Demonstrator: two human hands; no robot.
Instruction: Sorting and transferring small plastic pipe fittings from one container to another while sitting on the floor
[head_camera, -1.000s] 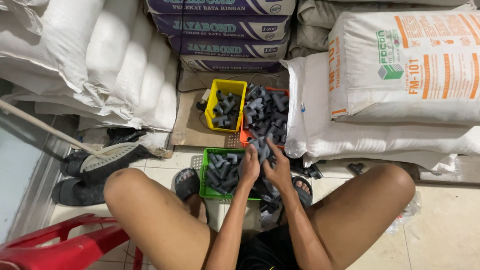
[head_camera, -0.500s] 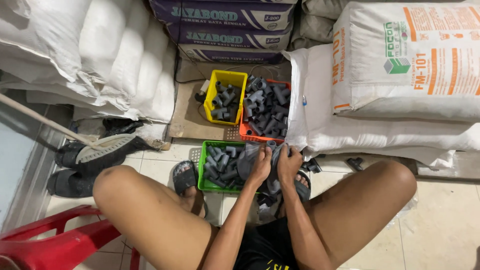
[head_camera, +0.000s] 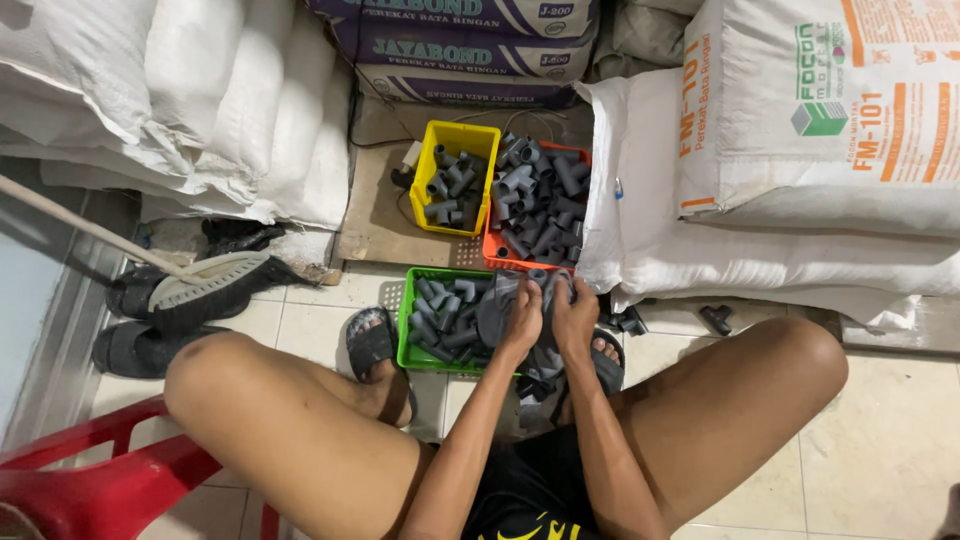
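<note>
Hands (head_camera: 548, 318): two, both gripping grey fittings (head_camera: 520, 300); baskets three (yellow (head_camera: 430, 160), orange (head_camera: 492, 248), green (head_camera: 404, 330)).

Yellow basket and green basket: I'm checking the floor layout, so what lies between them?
In the head view, a bare strip of brown board and pale tile lies between the yellow basket and the green basket, with the orange basket beside it.

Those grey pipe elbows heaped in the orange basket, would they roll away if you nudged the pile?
Probably not far: the grey fittings are bent and T-shaped, so they would likely tumble and catch on each other. They look like stiff plastic, probably light singly. Heaped above the orange basket rim, a few top ones might slide off.
</note>
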